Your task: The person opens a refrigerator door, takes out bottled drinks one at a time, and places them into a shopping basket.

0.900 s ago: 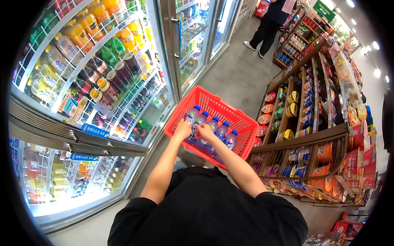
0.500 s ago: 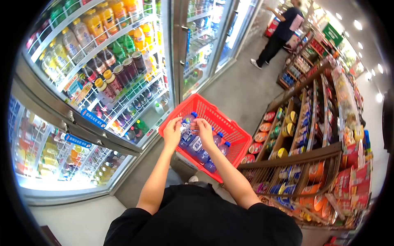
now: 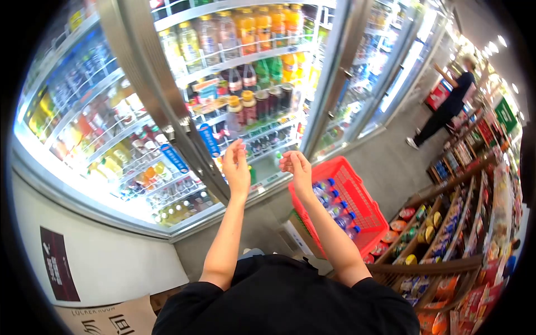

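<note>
My left hand [image 3: 237, 169] is raised in front of the glass-door drinks cooler [image 3: 329, 84], fingers pointing up and apart, nothing in it. To its right, my right hand [image 3: 298, 170] hangs near the left rim of a red plastic basket [image 3: 362, 194]. Its fingers are loosely bent, with no object visible between them. Several bottles with blue caps and purplish labels [image 3: 337, 210] lie inside the basket. Behind my hands, dark-capped and orange-capped bottles [image 3: 248, 109] stand on the cooler shelves.
A metal door frame with handles [image 3: 180, 125] runs close to my left. A cardboard box [image 3: 298, 234] is on the floor beside the basket. Snack shelves [image 3: 441, 234] stand at right. Farther up the aisle is a person in dark clothes [image 3: 455, 97].
Both hands have left the bottles in the basket and now are in front of the cooler. My view has turned left, so the basket appears farther right.
</note>
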Demonstrator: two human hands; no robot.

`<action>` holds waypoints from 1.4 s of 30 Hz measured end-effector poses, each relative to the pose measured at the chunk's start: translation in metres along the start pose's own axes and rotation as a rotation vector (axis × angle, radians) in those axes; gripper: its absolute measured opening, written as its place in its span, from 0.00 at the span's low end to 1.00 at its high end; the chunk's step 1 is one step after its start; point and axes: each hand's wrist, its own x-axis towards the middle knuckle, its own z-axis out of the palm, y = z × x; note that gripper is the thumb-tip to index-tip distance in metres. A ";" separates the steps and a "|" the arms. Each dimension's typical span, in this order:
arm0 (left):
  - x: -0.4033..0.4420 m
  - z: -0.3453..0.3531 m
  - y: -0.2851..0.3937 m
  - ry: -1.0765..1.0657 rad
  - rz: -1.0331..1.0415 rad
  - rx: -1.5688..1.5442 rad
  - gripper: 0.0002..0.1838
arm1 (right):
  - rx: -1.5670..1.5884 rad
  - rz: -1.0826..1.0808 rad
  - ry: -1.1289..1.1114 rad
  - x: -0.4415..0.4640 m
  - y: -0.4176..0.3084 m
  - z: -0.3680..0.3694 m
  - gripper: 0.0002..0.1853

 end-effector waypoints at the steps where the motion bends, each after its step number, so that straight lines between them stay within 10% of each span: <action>1: 0.013 -0.016 0.006 0.090 0.074 0.015 0.14 | -0.018 0.006 -0.055 0.009 0.005 0.017 0.16; 8: 0.098 -0.137 -0.039 0.647 0.224 0.369 0.23 | 0.047 0.032 -0.254 0.030 0.050 0.131 0.16; 12: 0.135 -0.169 -0.047 0.119 -0.157 0.204 0.35 | -0.011 0.052 -0.339 0.029 0.073 0.184 0.17; 24: 0.155 -0.180 -0.063 -0.152 -0.415 -0.195 0.33 | 0.041 0.107 -0.242 0.007 0.123 0.249 0.16; 42: 0.114 -0.167 -0.042 0.112 -0.412 -0.050 0.30 | -0.043 0.110 -0.234 -0.060 0.064 0.175 0.18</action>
